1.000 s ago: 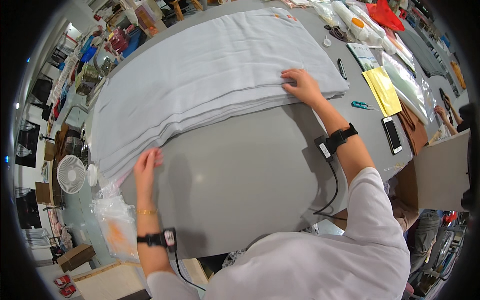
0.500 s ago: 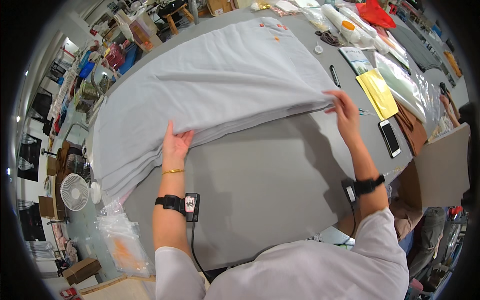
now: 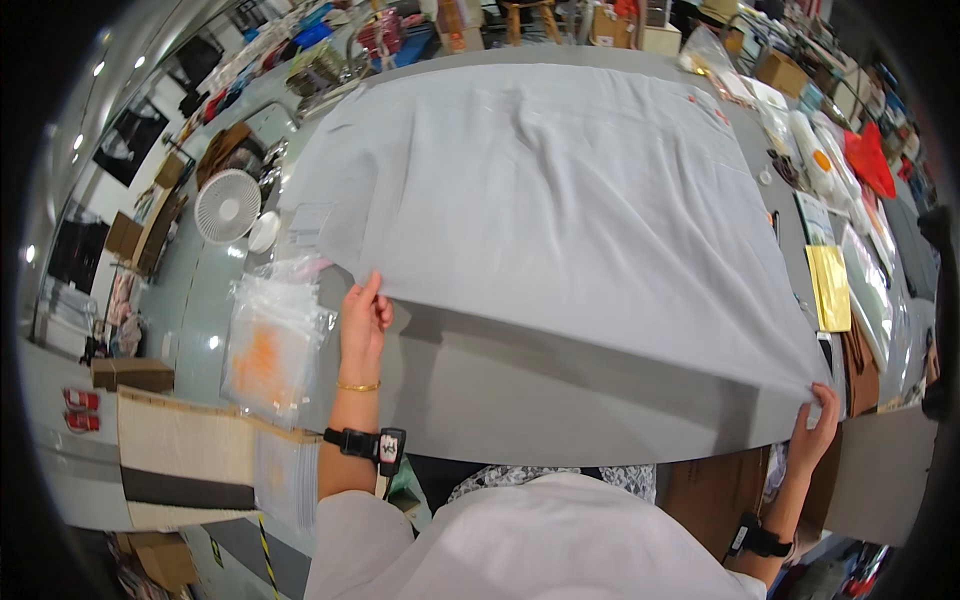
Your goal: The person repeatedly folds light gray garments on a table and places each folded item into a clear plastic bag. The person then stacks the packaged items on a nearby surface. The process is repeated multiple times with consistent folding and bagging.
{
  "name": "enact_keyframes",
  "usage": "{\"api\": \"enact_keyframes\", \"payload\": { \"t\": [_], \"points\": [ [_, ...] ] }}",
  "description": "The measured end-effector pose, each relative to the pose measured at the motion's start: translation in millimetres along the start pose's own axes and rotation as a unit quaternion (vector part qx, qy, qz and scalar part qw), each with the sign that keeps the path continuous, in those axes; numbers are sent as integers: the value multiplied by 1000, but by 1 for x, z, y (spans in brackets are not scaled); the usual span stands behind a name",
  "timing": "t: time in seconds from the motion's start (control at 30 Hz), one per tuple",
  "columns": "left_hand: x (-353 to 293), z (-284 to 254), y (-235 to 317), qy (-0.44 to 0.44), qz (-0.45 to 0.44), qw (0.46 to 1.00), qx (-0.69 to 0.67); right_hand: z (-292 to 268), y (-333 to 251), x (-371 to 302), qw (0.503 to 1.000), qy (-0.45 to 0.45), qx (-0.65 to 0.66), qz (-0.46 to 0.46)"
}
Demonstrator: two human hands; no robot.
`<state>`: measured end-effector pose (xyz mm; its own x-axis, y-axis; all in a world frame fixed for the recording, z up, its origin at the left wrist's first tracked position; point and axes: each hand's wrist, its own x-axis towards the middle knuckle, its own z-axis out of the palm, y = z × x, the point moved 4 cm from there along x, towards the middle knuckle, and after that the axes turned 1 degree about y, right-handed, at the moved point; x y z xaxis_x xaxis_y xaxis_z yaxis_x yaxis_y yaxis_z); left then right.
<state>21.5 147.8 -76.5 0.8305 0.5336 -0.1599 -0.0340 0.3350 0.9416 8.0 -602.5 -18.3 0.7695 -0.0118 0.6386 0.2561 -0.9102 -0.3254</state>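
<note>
Head view: a light grey, roughly rectangular sheet of soft cloth covers most of the far part of a smooth grey desk. Small orange-red marks show near its far right corner, too small to read. The long axis of the cloth runs from left to right; its near edge slants, lying farther from the person at the left and closer at the right, and shadow falls on the bare surface beneath. Loose folds run from the far side toward the near right corner.

The left hand has its grip clamped on the near edge at the left, thumb against fingers; the right hand has its grip clamped on the near right corner. On the left forearm, a black strapped device bears a pale label with dark marking; its counterpart on the right, a small black box, carries a white label.

Clear plastic bags with an orange patch lie at left, near a round white fan. At right, a booklet with a printed cover adjoins a flat yellow packet.
</note>
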Motion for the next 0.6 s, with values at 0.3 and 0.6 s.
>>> {"api": "enact_keyframes", "payload": {
  "t": [0.3,0.6],
  "points": [
    [-19,-20,-26,44,-63,996,-53,16,20,-11,998,-32,-45,-25],
    [155,-87,-49,123,-84,984,-102,23,-18,-22,980,-187,60,44]
  ]
}}
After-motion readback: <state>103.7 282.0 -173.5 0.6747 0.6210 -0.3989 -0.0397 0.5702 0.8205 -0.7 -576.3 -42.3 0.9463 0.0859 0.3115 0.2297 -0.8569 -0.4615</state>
